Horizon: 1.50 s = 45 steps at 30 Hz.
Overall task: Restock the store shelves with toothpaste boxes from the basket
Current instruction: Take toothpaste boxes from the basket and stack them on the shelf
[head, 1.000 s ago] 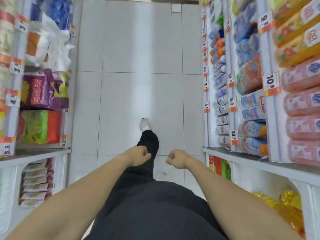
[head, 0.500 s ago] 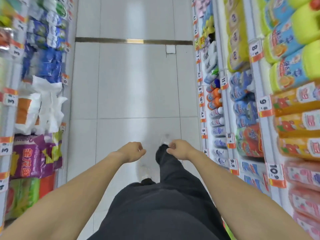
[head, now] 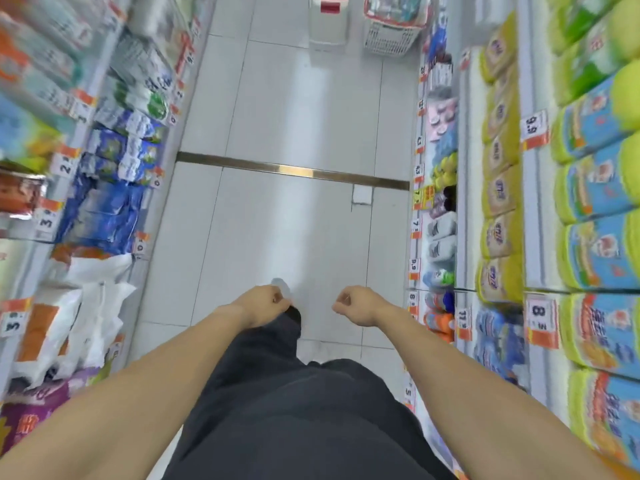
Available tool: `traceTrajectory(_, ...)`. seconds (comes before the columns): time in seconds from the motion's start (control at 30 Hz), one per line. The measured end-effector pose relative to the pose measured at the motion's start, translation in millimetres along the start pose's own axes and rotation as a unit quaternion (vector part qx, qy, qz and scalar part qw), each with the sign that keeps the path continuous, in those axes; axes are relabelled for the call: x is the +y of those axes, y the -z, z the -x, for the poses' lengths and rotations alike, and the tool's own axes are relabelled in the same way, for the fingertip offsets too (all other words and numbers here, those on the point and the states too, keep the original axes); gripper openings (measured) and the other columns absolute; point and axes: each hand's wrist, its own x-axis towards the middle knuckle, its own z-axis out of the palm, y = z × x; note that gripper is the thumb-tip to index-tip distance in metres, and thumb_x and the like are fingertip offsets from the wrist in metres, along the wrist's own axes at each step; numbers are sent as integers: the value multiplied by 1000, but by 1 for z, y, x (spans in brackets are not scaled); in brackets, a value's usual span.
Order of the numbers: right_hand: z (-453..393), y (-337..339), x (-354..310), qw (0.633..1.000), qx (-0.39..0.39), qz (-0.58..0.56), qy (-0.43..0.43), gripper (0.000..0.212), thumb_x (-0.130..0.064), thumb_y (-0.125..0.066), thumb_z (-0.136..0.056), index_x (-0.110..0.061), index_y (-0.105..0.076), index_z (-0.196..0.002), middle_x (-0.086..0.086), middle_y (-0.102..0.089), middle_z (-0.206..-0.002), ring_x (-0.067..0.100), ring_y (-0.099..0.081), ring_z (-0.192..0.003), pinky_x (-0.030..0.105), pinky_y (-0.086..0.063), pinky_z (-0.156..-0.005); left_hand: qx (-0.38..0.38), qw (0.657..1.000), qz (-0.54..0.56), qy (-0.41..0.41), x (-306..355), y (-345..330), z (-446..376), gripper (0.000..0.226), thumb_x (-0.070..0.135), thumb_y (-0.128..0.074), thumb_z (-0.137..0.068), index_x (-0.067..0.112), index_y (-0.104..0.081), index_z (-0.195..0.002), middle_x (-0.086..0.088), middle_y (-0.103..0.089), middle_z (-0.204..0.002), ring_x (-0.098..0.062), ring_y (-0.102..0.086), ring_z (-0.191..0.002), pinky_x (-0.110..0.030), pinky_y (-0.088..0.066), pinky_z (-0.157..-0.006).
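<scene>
White floor (head: 277, 220) leads to the basket (head: 391, 32) at its far edge; left hand (head: 263, 304) and right hand (head: 356, 304) curl empty (nothing fetched yet).

The white basket (head: 388, 32) at the top of the frame is cut off by the upper edge, and its contents are too blurred to identify. Beside it, a white and red stool (head: 328, 20) is also cut by the top edge. Packages on the left shelves (head: 41, 81) smear with motion blur, labels unreadable. The yellow-green packs (head: 595, 188) at the right run off the frame's edge. A white shoe (head: 282, 285) at centre is blurred and partly hidden behind the left hand (head: 261, 304). Both forearms leave the frame at the bottom.
</scene>
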Motion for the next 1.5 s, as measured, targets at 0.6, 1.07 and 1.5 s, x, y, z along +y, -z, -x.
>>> traceTrajectory(0.6,-255,450,-171,995,69,-75,-18,32,-38,-56,-97,-16,-61,-120,2,-68,-111,19,-61,-99,30,-48,-88,10,999,-37,-26,148,484,-292,32,41,-46,-99,12,-60,-103,-10,-64,-107,-19,-56,-89,-30,-43,-73)
traceTrajectory(1.07,-469,828,-281,995,65,-74,-6,35,-37,-56,-98,-14,-58,-125,3,-62,-118,18,-56,-97,26,-42,-83,19,1000,-1,-2,301,836,-503,35,43,-48,-99,16,-62,-117,-1,-64,-118,-20,-60,-106,-31,-45,-90)
traceTrajectory(1.5,-605,1096,-357,961,137,-227,-74,35,-35,-55,-97,-14,-60,-125,4,-63,-125,22,-60,-110,35,-49,-98,-65,973,-213,-66,447,1137,-718,42,52,-44,-98,20,-57,-121,2,-63,-119,-19,-59,-105,-35,-48,-93)
